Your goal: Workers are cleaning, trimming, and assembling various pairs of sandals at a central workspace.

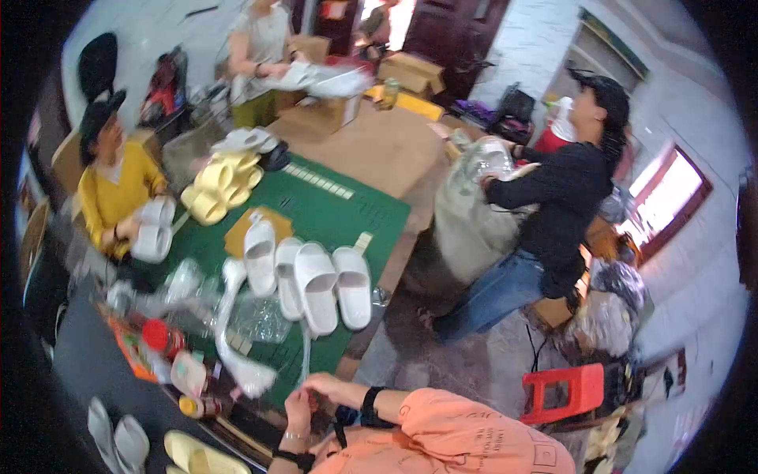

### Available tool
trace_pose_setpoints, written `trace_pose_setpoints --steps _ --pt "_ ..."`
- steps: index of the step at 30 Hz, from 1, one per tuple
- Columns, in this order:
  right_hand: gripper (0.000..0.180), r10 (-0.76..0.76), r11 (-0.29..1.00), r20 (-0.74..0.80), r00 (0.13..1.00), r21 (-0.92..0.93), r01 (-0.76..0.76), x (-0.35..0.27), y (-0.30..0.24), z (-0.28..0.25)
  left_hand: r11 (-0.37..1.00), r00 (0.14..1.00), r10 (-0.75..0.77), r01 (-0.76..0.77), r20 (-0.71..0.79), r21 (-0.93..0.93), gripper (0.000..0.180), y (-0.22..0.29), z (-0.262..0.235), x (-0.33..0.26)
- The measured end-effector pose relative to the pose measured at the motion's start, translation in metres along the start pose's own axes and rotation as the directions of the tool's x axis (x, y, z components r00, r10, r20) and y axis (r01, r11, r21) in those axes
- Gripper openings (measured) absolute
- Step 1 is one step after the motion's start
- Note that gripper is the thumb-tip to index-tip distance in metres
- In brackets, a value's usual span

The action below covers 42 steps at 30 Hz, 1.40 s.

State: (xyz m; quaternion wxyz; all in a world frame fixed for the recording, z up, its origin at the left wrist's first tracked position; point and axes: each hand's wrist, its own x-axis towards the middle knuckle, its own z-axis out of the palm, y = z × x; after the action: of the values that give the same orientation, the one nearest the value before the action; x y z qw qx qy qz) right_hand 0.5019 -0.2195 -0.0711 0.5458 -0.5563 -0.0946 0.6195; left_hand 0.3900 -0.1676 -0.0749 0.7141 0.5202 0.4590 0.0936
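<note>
My left hand (297,412) and my right hand (330,389) are close together at the near edge of the green table (379,209), fingers drawn in. Blur hides what they hold. A thin whitish strip (305,355) runs from the table down to my fingers. Just beyond stand several white slide sandals (317,288), partly on a piece of brown cardboard (235,237). Left of the strip lies a long bunched length of clear-white plastic (229,316), with crumpled clear bags (264,317) beside it.
Yellow slides (225,186) are piled farther back. A yellow-clad person (118,186) holds white slides (154,229); another handles plastic at the far end. On the right, a person in black (553,193) leans over a large sack (466,213). A red stool (562,393) stands near.
</note>
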Motion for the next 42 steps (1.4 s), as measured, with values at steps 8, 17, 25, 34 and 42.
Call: trace_pose_setpoints --steps 8,17,25,34,42 --pt "0.017 0.152 0.921 -0.214 0.965 0.385 -0.06 0.054 0.003 -0.052 0.942 0.93 0.113 -0.212 0.35 0.26 0.02 0.06 -0.014 -0.053" --pt "0.015 -0.535 0.225 0.151 0.831 -0.923 0.313 0.093 -0.005 -0.103 0.956 0.947 0.055 -0.142 0.317 0.258 0.024 0.103 -0.098 -0.151" --pt "0.005 0.13 0.868 -0.436 0.89 0.484 0.11 0.096 -0.029 -0.062 0.971 0.977 0.104 -0.141 0.188 0.195 0.021 0.083 -0.134 -0.189" --pt "0.012 -0.787 0.497 -0.329 0.522 -0.84 0.219 0.078 -0.038 -0.01 0.692 0.989 0.145 -0.107 0.007 0.714 0.019 0.079 -0.179 -0.227" --pt "0.022 0.13 0.295 0.828 0.546 -0.558 0.776 -0.079 -0.045 0.237 0.802 0.94 0.303 -0.163 -0.156 0.575 0.013 0.068 -0.2 -0.246"
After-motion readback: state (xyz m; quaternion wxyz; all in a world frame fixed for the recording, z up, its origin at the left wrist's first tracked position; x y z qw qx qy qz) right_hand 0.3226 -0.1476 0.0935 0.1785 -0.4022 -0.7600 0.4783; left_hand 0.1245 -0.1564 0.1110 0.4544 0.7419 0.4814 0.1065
